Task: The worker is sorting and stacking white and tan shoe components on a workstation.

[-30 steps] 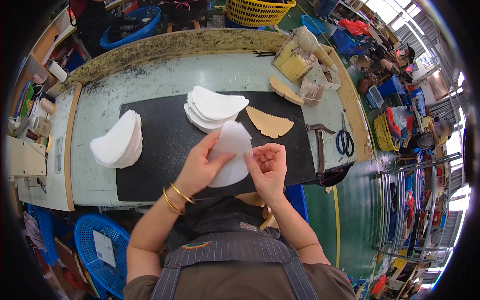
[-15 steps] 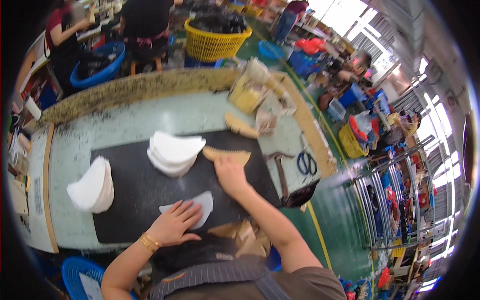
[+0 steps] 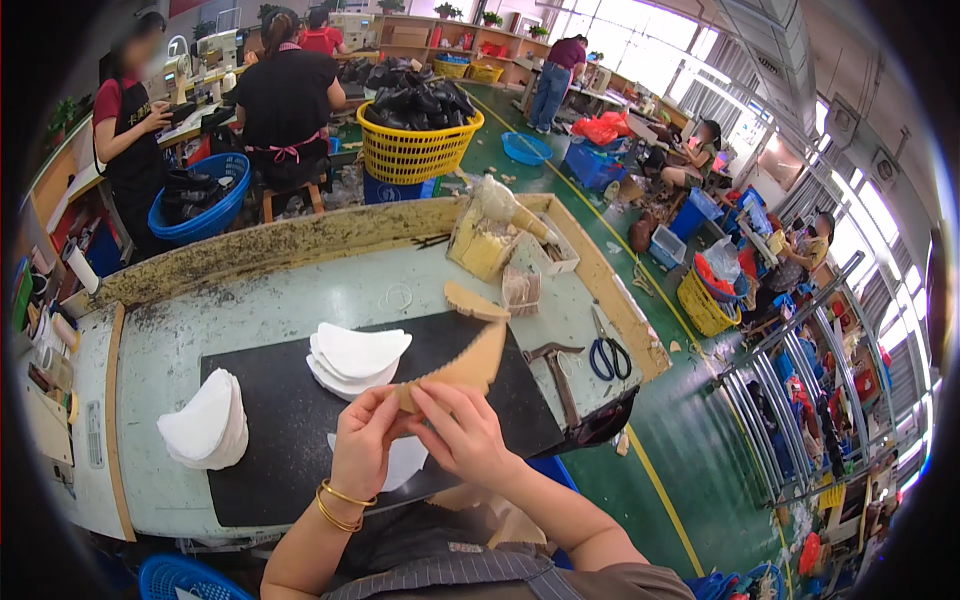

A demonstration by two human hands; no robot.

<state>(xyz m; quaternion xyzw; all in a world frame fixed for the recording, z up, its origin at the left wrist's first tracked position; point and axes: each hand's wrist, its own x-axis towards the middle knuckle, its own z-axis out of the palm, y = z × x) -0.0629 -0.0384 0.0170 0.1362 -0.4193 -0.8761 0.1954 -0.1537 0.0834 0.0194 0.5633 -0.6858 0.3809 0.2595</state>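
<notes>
- Left grip (image 3: pixel 362 445), right grip (image 3: pixel 463 430): both pinched on tan piece (image 3: pixel 470 366), near end.
- Handling: likely light, pliable (thickness unclear here); hold by edges.

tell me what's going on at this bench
A person holds a tan, jagged-edged piece between the left hand and right hand, above a black mat. A loose white piece lies partly hidden behind the hands. One white stack sits farther back; scissors lie to the right.
</notes>
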